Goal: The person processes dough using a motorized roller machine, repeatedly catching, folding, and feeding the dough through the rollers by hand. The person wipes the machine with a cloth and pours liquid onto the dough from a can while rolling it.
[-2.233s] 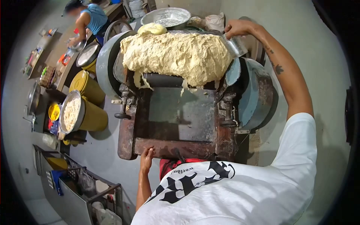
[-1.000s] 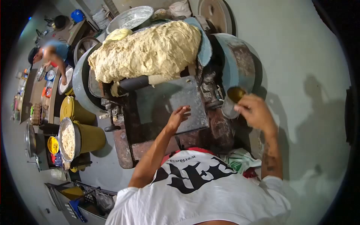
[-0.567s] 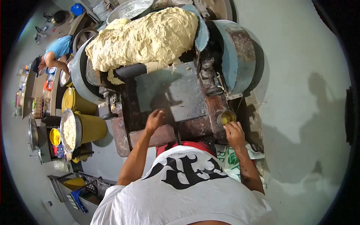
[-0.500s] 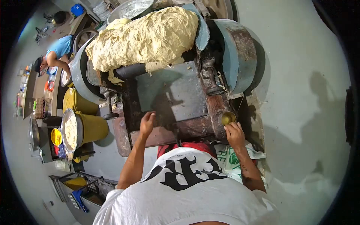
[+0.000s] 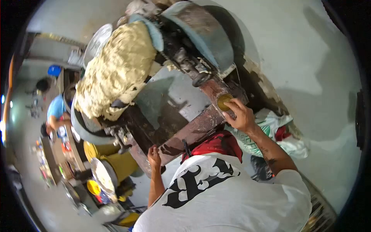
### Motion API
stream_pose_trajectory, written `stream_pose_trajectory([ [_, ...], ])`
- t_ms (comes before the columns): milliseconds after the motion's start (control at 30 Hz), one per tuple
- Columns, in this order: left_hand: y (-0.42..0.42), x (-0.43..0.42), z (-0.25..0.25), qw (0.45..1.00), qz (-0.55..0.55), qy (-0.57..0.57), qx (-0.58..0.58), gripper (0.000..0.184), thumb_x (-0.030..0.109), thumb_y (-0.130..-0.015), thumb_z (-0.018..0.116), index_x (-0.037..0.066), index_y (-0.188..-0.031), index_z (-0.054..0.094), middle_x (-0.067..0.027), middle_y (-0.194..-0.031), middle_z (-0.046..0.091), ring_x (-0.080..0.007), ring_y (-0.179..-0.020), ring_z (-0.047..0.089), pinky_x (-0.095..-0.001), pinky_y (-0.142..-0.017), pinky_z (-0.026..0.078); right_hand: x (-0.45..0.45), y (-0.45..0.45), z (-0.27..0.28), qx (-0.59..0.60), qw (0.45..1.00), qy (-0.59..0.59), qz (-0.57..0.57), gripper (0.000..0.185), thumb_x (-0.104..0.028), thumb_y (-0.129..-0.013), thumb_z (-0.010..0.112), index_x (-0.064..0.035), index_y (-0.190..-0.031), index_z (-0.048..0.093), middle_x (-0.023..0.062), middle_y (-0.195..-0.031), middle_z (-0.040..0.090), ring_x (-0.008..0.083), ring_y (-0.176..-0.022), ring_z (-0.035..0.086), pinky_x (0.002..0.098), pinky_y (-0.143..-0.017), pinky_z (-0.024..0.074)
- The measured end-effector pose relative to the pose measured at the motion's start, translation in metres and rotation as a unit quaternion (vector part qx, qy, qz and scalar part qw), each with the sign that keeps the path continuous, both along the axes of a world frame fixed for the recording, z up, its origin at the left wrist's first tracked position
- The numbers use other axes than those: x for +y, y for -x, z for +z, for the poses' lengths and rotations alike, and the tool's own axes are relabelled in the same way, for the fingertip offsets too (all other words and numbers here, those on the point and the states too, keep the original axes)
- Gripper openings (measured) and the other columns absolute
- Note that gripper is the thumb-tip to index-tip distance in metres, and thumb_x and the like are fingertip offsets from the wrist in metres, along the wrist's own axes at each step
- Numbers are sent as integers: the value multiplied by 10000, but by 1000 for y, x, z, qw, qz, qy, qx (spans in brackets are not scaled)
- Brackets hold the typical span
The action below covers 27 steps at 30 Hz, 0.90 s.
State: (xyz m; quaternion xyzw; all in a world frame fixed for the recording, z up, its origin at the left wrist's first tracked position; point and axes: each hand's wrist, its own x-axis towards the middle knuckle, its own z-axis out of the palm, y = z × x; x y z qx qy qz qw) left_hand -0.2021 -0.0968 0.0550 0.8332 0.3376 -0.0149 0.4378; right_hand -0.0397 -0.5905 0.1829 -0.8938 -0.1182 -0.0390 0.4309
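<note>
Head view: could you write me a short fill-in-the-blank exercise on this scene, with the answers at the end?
1. The can is touched by the camera wearer's ____ hand.
2. Of the can and the dough, the larger is the ____.
3. The shirt with black lettering is ____.
4. The other person wears a ____ top.

Missing words: right; dough; white; blue.

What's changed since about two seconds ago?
The metal can has moved from beside the dough to the near right corner of the wooden frame; the right hand is still at its rim. The left hand is again by the near bar. The dough stays heaped in place.
</note>
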Motion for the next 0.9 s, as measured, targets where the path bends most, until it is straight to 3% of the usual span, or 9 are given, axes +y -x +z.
stream_pose_trajectory([
  [167, 15, 0, 2, 994, -87, 25, 54, 338, 307, -1040, 555, 18, -1180, 664, -127, -1042, 712, -230, -952, 716, -340, -759, 540, 14, -49, 19, -166, 981, -85, -44, 320, -197, -913, 696, -68, -1205, 673, 144, -1163, 667, 322, -976, 682, 392, -820, 564],
  [300, 5, 7, 33, 982, -164, 24, 92, 322, 308, -1051, 542, 38, -1185, 655, -101, -1088, 701, -209, -942, 699, -331, -772, 524, 38, -107, 43, -75, 984, -159, 25, 292, -186, -949, 657, -52, -1208, 672, 150, -1129, 670, 333, -1055, 652, 406, -884, 551],
  [433, -17, 1, 53, 984, -155, 36, 80, 318, 308, -1064, 518, 48, -1207, 631, -81, -1062, 703, -183, -953, 683, -327, -799, 511, 83, -207, 20, -57, 991, -46, 114, 314, -172, -943, 635, -8, -1210, 657, 167, -1128, 671, 360, -999, 663, 441, -853, 554],
  [567, -22, -4, 63, 989, -130, 40, 61, 315, 310, -1066, 523, 46, -1189, 642, -73, -1068, 706, -182, -955, 683, -321, -792, 511, 130, -310, 4, -53, 957, 191, 210, 189, -119, -868, 643, 12, -974, 727, 165, -997, 732, 399, -921, 686, 457, -800, 558],
  [633, -14, -8, 67, 992, -108, 42, 53, 311, 309, -1065, 525, 48, -1183, 648, -73, -1076, 707, -182, -957, 683, -318, -793, 511, 141, -322, 9, -22, 985, 85, 148, 133, -87, -800, 647, 5, -786, 742, 160, -841, 742, 396, -801, 696, 483, -709, 552],
  [700, 4, -9, 64, 993, -89, 63, 40, 323, 301, -1062, 535, 36, -1208, 647, -89, -1099, 707, -186, -952, 686, -316, -785, 502, 148, -344, 8, -24, 983, 87, 159, 194, -102, -806, 628, 38, -866, 747, 243, -897, 720, 406, -787, 699, 492, -711, 550],
  [733, 12, -17, 67, 995, -72, 58, 45, 326, 299, -1062, 536, 34, -1217, 645, -92, -1109, 704, -188, -958, 685, -316, -782, 500, 159, -369, -14, -39, 972, 150, 177, 193, -102, -803, 622, 37, -851, 746, 245, -897, 718, 407, -782, 695, 490, -707, 549],
  [833, 38, -26, 57, 996, -7, 86, 25, 335, 299, -1064, 539, 27, -1230, 644, -99, -1112, 700, -195, -962, 680, -311, -784, 505, 165, -383, -26, -29, 977, 165, 129, 162, -102, -774, 628, -82, -642, 719, 120, -709, 694, 331, -678, 651, 472, -656, 507],
  [900, 50, -41, 57, 994, 32, 108, 7, 337, 300, -1063, 541, 24, -1227, 646, -98, -1094, 702, -194, -949, 679, -306, -783, 512, 178, -406, -61, -94, 944, 254, 188, 141, -93, -787, 621, -89, -689, 722, 109, -819, 710, 334, -841, 652, 481, -822, 483],
])
